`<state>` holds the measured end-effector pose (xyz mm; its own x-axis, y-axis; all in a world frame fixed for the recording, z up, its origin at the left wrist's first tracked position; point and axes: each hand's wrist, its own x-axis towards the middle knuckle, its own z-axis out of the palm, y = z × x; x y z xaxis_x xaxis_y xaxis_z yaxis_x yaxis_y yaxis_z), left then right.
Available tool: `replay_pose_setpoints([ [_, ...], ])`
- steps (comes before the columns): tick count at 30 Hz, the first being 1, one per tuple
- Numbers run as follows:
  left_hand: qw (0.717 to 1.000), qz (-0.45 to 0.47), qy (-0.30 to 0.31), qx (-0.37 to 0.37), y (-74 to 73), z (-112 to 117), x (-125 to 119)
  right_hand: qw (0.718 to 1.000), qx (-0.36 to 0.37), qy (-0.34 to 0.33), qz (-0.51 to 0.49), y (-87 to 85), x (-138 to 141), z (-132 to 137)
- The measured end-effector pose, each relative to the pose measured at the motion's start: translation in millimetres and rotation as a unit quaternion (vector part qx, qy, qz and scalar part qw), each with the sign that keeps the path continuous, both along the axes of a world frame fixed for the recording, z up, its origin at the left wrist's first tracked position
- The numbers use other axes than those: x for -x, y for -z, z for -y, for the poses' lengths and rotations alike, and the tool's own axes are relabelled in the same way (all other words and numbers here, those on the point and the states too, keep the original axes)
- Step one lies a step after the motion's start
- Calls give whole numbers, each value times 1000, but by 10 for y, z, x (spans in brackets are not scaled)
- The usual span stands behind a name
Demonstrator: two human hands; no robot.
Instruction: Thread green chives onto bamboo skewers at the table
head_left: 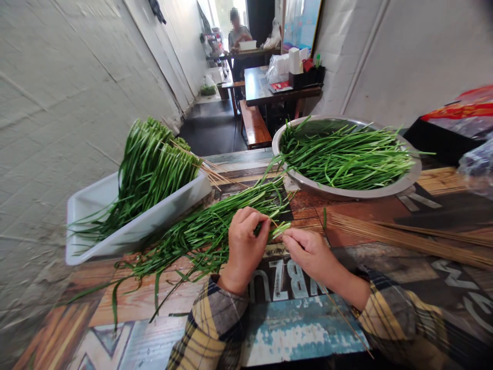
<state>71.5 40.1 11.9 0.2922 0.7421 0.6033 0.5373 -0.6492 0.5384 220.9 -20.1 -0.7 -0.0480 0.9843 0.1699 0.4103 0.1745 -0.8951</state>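
- Two bare hands, both in checked sleeves, close together above a patterned table (pixel 300 329).
- Left hand (pixel 246 241) with thumb and forefinger pinched, apparently on one thin wooden skewer (pixel 348 321); exact grip partly hidden.
- Right hand (pixel 310 252) with thumb and forefinger closed on a few pale-ended stalks (pixel 281 230), too bunched to count, in the gap between the two hands.
- Skewer slanting from lower right, below the right wrist, up and left towards the left fingertips; middle stretch hidden by the right hand.
- Pale stalk ends pointing right and slightly upward.
- One loose pile of green stalks (pixel 215 221) just beyond and left of the hands, too many to count; long axis diagonal, leafy tips to lower left, cut ends to upper right.
- One white tray (pixel 194 195) at far left, with skewered greens (pixel 154 159), leaves drooping down and left, skewer ends jutting right.
- One metal bowl (pixel 346 193) at far right, heaped with loose greens (pixel 342 156) lying mostly crosswise.
- One spread of spare skewers (pixel 400 241) right of the hands, uncountable, roughly crosswise.
- Farther back, one seated person (pixel 241 38).
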Motion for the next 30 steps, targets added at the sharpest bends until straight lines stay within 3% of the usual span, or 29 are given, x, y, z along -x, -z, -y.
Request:
replay_pose_setpoints([
  [7,998,-54,-7,-24,-32,20,2,1000,-2,6,0,10,6,-4],
  [15,997,-78,4,1,-29,21,-9,1000,-9,9,-2,-6,-10,-41],
  [23,997,-58,26,31,-41,18,14,1000,-22,7,5,16,-35,-73],
  [30,991,-12,92,100,-42,14,-6,999,-33,3,6,51,-63,-112],
])
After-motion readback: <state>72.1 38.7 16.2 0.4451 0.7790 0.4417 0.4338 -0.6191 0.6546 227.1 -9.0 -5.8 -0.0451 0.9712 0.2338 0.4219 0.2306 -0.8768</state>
